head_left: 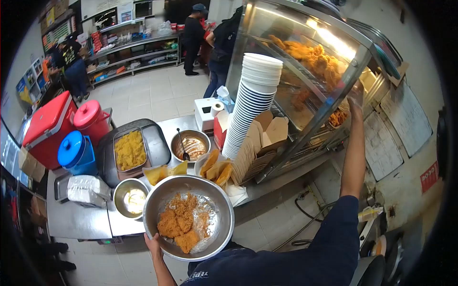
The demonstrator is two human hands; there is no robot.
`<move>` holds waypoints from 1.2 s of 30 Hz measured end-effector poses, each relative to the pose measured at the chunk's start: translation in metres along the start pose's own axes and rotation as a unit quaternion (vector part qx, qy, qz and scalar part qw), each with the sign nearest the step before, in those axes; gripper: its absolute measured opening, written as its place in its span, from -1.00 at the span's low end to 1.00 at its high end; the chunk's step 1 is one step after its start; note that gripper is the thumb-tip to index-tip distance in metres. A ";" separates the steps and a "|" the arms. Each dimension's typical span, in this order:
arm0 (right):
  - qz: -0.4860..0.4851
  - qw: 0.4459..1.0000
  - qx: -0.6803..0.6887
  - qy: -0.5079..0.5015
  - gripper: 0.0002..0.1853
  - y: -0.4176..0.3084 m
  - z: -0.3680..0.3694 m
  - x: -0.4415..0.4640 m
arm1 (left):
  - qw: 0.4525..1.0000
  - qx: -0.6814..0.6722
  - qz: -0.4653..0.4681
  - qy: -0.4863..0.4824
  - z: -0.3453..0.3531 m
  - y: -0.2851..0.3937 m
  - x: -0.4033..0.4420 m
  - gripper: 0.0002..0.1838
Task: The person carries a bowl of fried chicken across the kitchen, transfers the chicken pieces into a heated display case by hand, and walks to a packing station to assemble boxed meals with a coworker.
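Note:
A large steel bowl (222,214) with several pieces of breaded fried chicken (179,221) is held at its lower left rim by my left hand (153,245), thumb on the rim. My right arm stretches up to the glass display cabinet (310,102), where my right hand (355,97) is at the cabinet's right side. Its fingers are blurred and partly hidden, so what they touch is unclear. Fried chicken (315,57) lies on the cabinet's upper shelf, with more food (338,117) lower down near my right hand.
A tall stack of white cups (253,100) and paper boxes (255,155) stand beside the cabinet. On the steel table (86,221) are a sauce bowl (202,138), a yellow food tray (130,150), a small bowl (119,195) and a blue bucket (74,150). Several people stand farther back.

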State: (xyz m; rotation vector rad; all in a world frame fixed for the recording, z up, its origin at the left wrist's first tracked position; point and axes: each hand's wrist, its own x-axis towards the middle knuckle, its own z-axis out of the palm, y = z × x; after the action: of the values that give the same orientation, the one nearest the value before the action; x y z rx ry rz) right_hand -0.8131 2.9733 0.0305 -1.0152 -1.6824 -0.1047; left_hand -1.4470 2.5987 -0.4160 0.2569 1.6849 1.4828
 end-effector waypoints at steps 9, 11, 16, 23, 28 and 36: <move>0.043 0.930 -0.208 0.300 -0.64 -0.080 0.004 -0.061 | 1.000 -0.022 -0.011 0.009 0.003 0.002 -0.003 -0.63; 0.007 0.939 -0.110 0.325 -0.63 -0.119 0.019 -0.086 | 0.999 -0.038 -0.005 -0.006 0.001 -0.003 -0.002 -0.58; 0.056 0.974 0.132 0.176 -0.62 -0.227 0.109 -0.174 | 0.999 0.048 0.010 0.001 0.004 0.003 0.000 -0.49; 0.367 0.719 0.187 -0.560 -0.34 -0.279 0.322 -0.416 | 1.000 -0.019 -0.007 0.012 0.003 -0.005 0.004 -0.66; 0.374 0.617 0.028 -0.692 -0.04 -0.307 0.367 -0.470 | 0.999 -0.004 -0.008 0.033 0.005 -0.008 0.004 -0.64; 0.355 0.699 -0.059 -0.618 -0.49 -0.252 0.364 -0.452 | 1.000 -0.002 -0.021 -0.006 -0.002 -0.013 0.010 -0.59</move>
State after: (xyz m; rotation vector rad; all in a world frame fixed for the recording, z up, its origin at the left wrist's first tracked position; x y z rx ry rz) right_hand -1.2453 2.7570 -0.3785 -2.0079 -2.2404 1.2727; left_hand -1.4501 2.6000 -0.4326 0.2274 1.6683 1.4511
